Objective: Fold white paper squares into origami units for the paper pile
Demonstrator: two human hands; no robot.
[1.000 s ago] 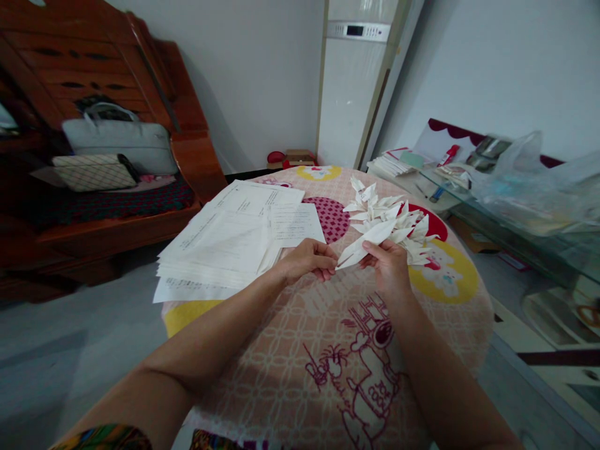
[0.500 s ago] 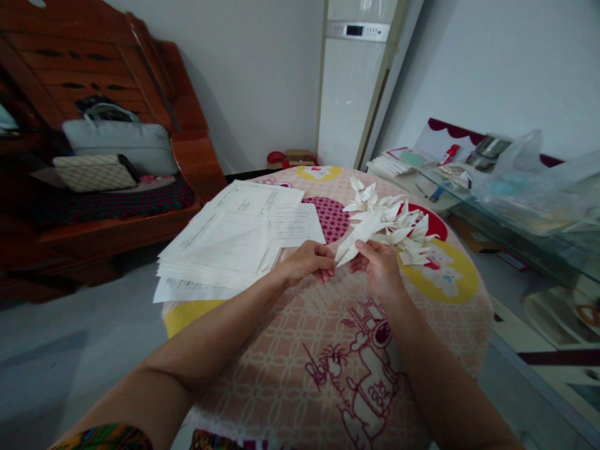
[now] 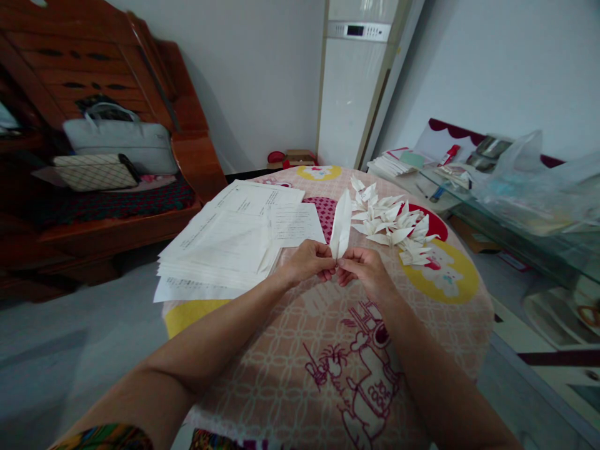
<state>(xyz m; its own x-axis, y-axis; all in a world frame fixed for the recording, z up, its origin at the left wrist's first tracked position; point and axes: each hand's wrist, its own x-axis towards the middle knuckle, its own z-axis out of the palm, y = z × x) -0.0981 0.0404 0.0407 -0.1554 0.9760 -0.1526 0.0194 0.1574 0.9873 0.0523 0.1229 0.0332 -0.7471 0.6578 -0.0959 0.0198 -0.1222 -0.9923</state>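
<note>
A narrow folded piece of white paper point(image 3: 340, 226) stands upright, its pointed end up, above the table. Its lower end is pinched by my left hand point(image 3: 312, 261) and my right hand point(image 3: 365, 269), which meet at the fingertips; both are closed on it. Just beyond my right hand lies a cluster of white folded paper cranes point(image 3: 394, 219). To the left of my left hand is a stack of printed paper sheets point(image 3: 225, 237), with a smaller printed sheet on its right side.
The round table has a pink patterned cloth point(image 3: 290, 350). At right stands a glass-topped table point(image 3: 515, 231) with plastic bags point(image 3: 529, 181) and papers. A wooden bench point(image 3: 197, 156) at left holds a grey bag point(image 3: 122, 147). A tall white cabinet-like unit point(image 3: 351, 94) stands behind.
The folded paper has swung from slanting right to upright. My right hand has moved left and down along it to its lower end, beside my left hand, which has stayed nearly still.
</note>
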